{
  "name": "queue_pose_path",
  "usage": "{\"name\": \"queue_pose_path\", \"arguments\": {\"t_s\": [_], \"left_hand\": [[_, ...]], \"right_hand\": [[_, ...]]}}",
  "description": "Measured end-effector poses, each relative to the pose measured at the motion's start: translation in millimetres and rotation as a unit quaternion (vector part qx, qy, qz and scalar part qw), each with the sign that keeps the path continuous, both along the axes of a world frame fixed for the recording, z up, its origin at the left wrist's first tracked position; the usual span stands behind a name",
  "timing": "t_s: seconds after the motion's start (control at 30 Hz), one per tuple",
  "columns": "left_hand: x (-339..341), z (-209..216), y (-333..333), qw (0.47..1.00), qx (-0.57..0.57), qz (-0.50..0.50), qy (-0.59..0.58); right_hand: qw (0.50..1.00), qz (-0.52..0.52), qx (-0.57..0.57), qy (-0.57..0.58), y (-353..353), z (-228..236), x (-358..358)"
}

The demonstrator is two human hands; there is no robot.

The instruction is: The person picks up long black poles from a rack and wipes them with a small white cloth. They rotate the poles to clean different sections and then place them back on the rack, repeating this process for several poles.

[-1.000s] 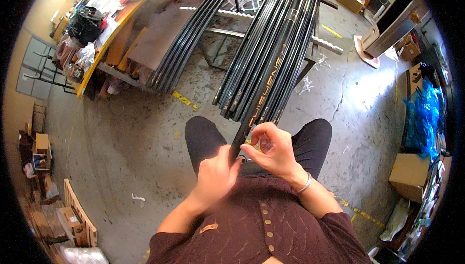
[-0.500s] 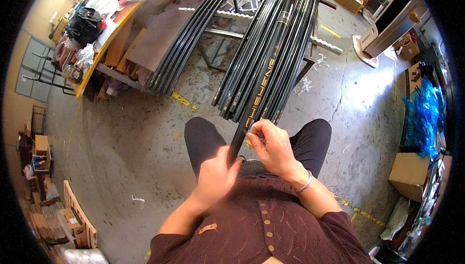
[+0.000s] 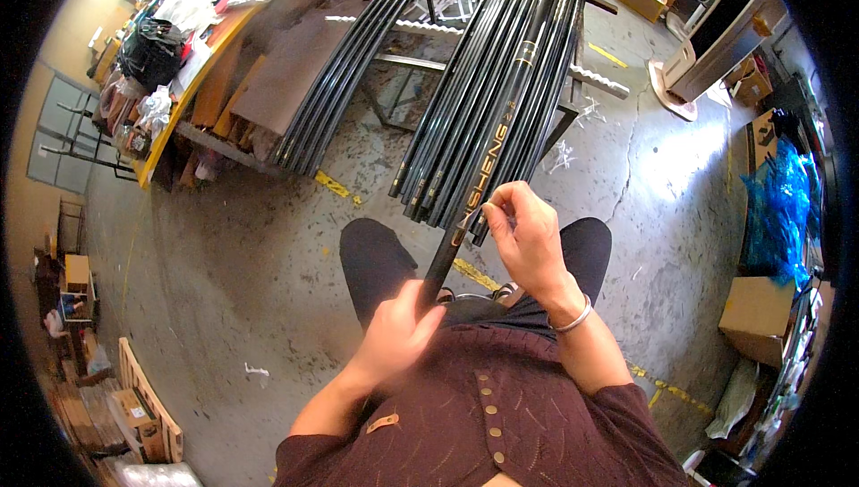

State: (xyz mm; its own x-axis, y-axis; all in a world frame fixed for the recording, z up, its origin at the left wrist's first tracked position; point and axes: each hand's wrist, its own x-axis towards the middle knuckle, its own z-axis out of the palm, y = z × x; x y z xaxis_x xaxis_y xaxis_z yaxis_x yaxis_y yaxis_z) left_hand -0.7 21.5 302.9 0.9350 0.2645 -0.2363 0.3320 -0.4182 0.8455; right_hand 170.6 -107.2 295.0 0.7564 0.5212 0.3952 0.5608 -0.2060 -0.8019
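A thick black pole [image 3: 510, 98] with gold lettering and gold rings slants away from my waist and lies over a row of thinner black poles [image 3: 445, 102]. My left hand [image 3: 394, 333] is wrapped round its near end. Beside the lettering, my right hand [image 3: 530, 238] is closed in a pinch, thumb against the bent forefinger. Its fingertips are close to the pole's right side; what they pinch, if anything, is too small to make out.
More black poles [image 3: 344, 84] lie to the left on the same metal rack [image 3: 412, 61]. A cluttered table [image 3: 192, 84] with a yellow edge stands at the far left. To the right are a beige-and-black upright appliance [image 3: 716, 35], blue plastic film [image 3: 783, 210] and a cardboard box [image 3: 759, 315].
My right hand has moved forward and to the right along the pole, still pinched. My left hand keeps its grip on the near end, almost in place.
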Motion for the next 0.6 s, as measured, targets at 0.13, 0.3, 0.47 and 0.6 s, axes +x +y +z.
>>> {"name": "queue_pose_path", "arguments": {"t_s": [0.13, 0.3, 0.47, 0.6], "left_hand": [[-2, 0, -1, 0.999, -0.032, 0.003, -0.018], [-8, -1, 0, 0.999, -0.039, -0.016, 0.024], [-8, 2, 0, 0.998, -0.063, -0.018, 0.023], [-11, -1, 0, 0.998, -0.055, -0.018, 0.028]], "right_hand": [[1.000, -0.030, 0.000, -0.002, -1, -2, 8], [0.999, -0.050, 0.006, -0.006, -4, -1, 20], [0.998, -0.061, 0.006, 0.006, -4, -3, 29], [0.997, -0.075, 0.011, -0.016, -5, -6, 36]]}}
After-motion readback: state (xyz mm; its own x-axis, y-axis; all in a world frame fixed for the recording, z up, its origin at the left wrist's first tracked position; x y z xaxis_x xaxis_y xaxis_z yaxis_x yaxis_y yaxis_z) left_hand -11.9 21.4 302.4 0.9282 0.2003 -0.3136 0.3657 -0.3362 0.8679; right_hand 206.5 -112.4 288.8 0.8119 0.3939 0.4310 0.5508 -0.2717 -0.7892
